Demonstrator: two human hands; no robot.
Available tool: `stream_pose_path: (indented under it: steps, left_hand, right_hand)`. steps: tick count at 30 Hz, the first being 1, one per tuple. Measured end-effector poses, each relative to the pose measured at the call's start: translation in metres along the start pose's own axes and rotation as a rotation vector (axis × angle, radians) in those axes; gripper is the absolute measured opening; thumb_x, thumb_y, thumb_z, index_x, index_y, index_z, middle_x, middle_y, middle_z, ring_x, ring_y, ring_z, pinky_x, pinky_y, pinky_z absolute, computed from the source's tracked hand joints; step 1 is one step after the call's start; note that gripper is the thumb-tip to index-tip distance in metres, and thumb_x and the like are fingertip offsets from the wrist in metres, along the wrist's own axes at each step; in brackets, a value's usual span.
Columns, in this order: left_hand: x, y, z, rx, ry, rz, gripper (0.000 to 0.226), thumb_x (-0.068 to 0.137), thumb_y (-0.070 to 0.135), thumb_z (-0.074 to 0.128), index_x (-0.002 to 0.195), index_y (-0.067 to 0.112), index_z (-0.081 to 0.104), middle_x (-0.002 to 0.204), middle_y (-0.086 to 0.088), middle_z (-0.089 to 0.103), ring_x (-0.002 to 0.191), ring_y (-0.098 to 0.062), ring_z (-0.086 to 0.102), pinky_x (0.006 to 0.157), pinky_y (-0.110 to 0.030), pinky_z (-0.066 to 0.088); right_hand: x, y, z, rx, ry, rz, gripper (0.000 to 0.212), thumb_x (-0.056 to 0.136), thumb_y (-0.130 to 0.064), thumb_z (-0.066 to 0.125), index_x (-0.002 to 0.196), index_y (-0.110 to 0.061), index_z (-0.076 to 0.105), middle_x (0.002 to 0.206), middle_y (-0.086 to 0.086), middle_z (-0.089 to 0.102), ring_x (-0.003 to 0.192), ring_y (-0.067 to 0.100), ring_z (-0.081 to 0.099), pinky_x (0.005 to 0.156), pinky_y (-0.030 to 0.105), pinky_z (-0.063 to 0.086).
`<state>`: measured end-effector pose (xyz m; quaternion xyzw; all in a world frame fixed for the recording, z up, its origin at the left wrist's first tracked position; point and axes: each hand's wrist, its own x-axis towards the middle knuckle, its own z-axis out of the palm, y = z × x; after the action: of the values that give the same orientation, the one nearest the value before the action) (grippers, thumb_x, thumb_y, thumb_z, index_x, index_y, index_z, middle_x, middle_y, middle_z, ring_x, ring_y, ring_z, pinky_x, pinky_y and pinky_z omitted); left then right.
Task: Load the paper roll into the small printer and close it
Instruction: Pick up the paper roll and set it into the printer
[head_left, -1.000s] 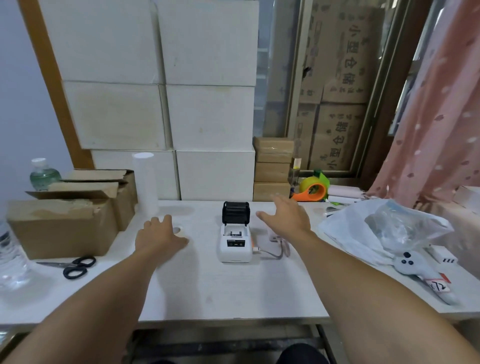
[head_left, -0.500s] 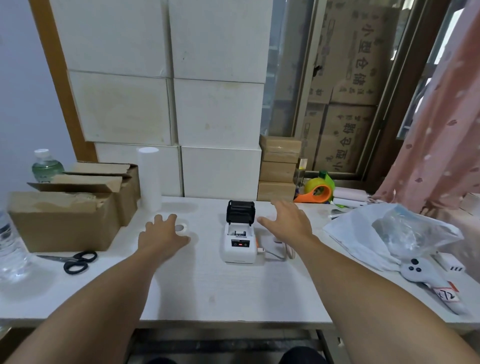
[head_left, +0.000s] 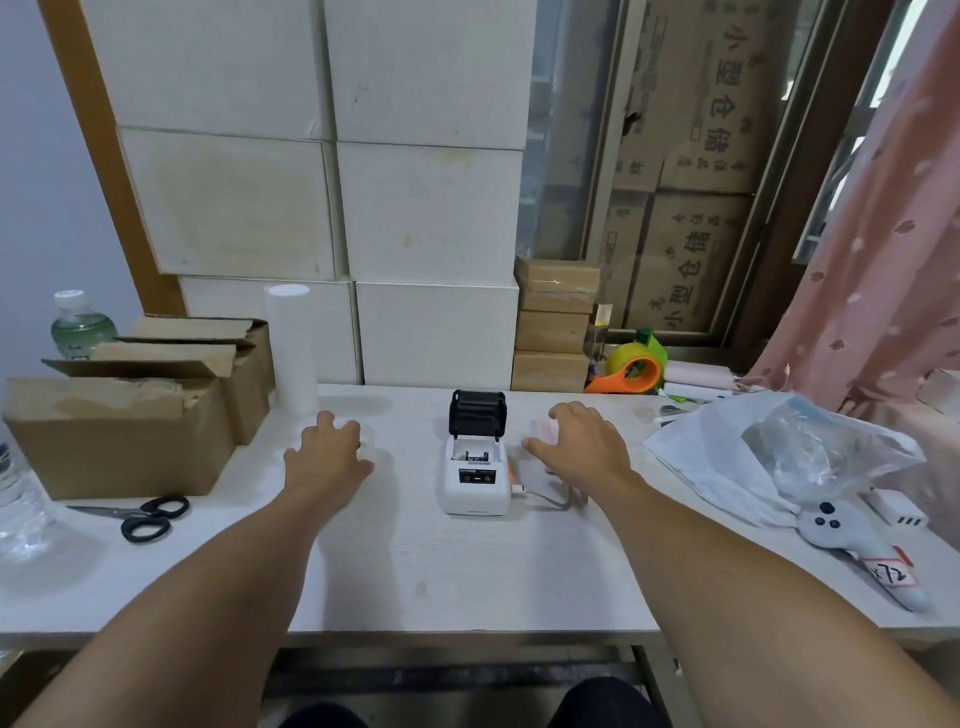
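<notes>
A small white printer (head_left: 477, 480) stands in the middle of the table with its black lid (head_left: 477, 418) tipped up, so the paper bay shows. My left hand (head_left: 327, 460) lies flat to its left, fingers apart. Its fingertips reach a small white paper roll (head_left: 370, 435), which they mostly hide. My right hand (head_left: 584, 447) hovers just right of the printer, fingers spread and holding nothing. A pale pink object (head_left: 541, 430) sits under its fingertips. A cable (head_left: 553, 500) runs from the printer's right side.
Open cardboard boxes (head_left: 119, 431) and black scissors (head_left: 143, 517) lie at the left, a tall white cylinder (head_left: 291, 348) behind my left hand. At the right are a plastic bag (head_left: 779, 457), a grey handheld device (head_left: 852, 540) and an orange tape dispenser (head_left: 631, 371). White cartons are stacked behind.
My left hand has slid forward until its fingers cover the small paper roll. My right hand has pulled back and now sits lower beside the printer.
</notes>
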<state>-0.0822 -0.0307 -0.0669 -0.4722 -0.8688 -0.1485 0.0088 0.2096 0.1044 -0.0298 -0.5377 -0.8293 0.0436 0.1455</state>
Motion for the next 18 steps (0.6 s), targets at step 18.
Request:
stream_pose_path:
  steps: [18]
  left_hand:
    - [0.015,0.07,-0.075,-0.45,0.289,-0.063,0.032,0.083,0.042,0.079,0.077,0.01,0.076,0.1,-0.01,0.053,0.11,-0.037,0.051,0.087,-0.039,0.04]
  right_hand:
    - [0.018,-0.054,-0.035,0.705,0.052,-0.038,0.041,0.094,-0.054,0.069,0.117,-0.02,0.069,0.112,-0.006,0.067,0.104,0.016,0.063,0.083,0.033,0.05]
